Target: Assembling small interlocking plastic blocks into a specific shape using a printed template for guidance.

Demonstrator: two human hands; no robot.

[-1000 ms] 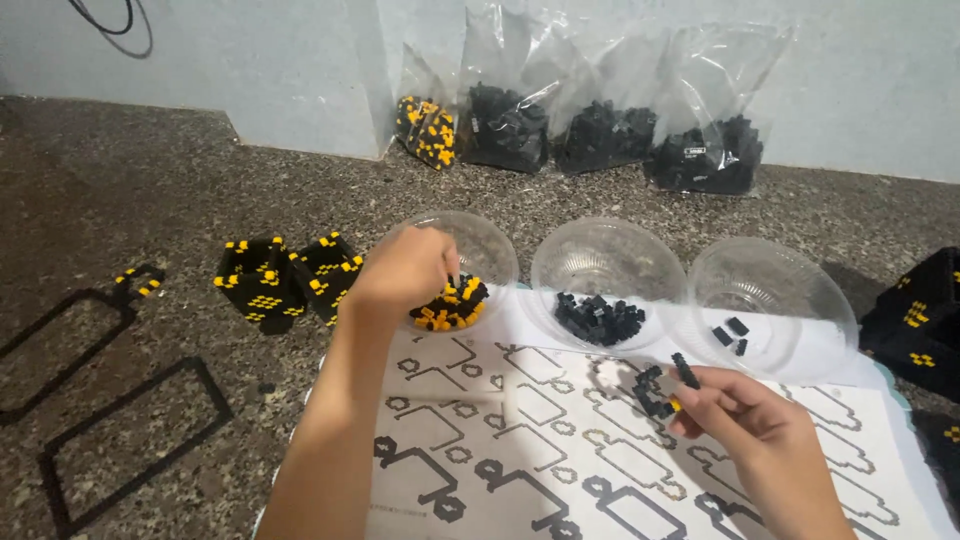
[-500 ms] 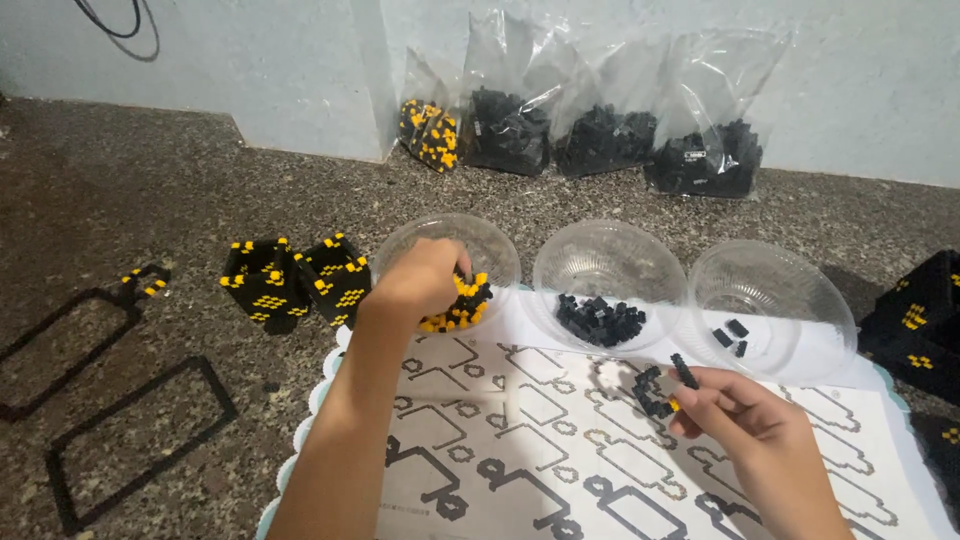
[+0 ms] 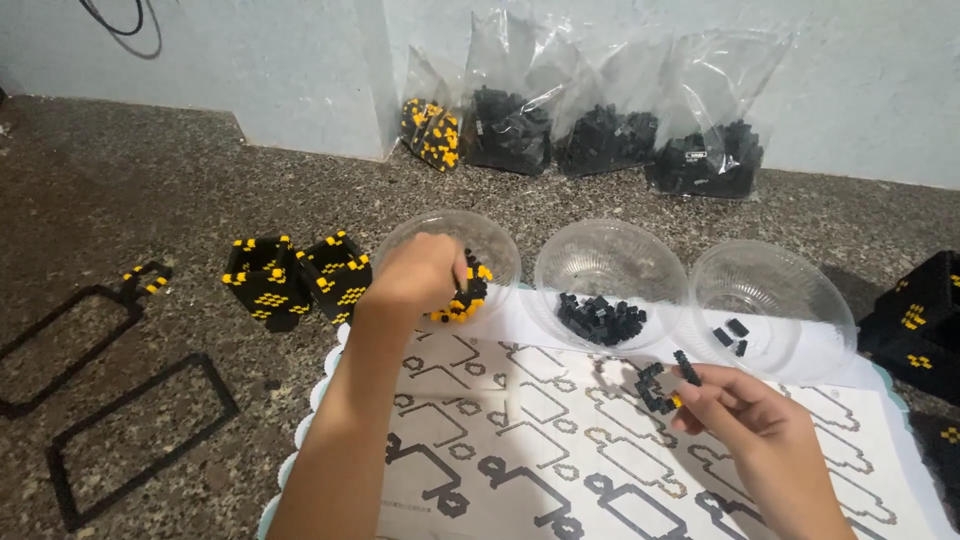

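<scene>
On floor, over printed sheet | left hand: closed among yellow-black pieces in bowl | right hand: pinching small black brick assembly

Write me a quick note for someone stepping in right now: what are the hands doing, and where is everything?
Left hand: reaching into the left bowl of yellow and black pieces.
Right hand: pinching a small black chain of pieces over the pattern sheet.
Middle bowl holds black pieces; right bowl only a few.
Done: finished black-and-yellow blocks on the floor.
Left: chain in hand looks unfinished; refill bags by the wall.
</scene>
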